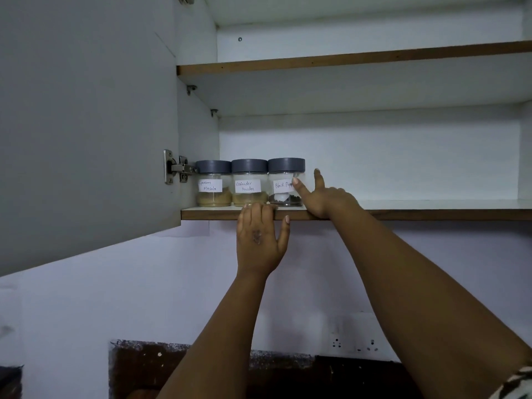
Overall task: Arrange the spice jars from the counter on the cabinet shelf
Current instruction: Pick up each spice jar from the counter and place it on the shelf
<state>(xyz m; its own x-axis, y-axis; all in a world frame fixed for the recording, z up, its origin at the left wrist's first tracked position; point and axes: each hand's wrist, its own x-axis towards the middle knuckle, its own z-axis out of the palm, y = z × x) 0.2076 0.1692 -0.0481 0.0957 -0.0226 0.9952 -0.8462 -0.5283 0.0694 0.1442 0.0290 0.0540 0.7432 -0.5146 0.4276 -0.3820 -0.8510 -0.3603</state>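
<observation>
Three clear spice jars with grey lids stand side by side at the left end of the lower cabinet shelf [431, 210]: Garam Masala [213, 183], Coriander Powder [249, 182] and Black Pepper [283, 182]. My left hand [260, 240] rests on the shelf's front edge below the coriander jar, fingers hooked over the lip. My right hand [325, 197] lies on the shelf beside the pepper jar, its thumb touching the jar's right side and the index finger pointing up. Neither hand holds a jar.
The cabinet door [86, 125] stands open at the left on its hinge [175, 168]. An upper shelf [345, 60] spans the cabinet above. The lower shelf runs on to the right of the jars. A wall socket [355, 338] is below.
</observation>
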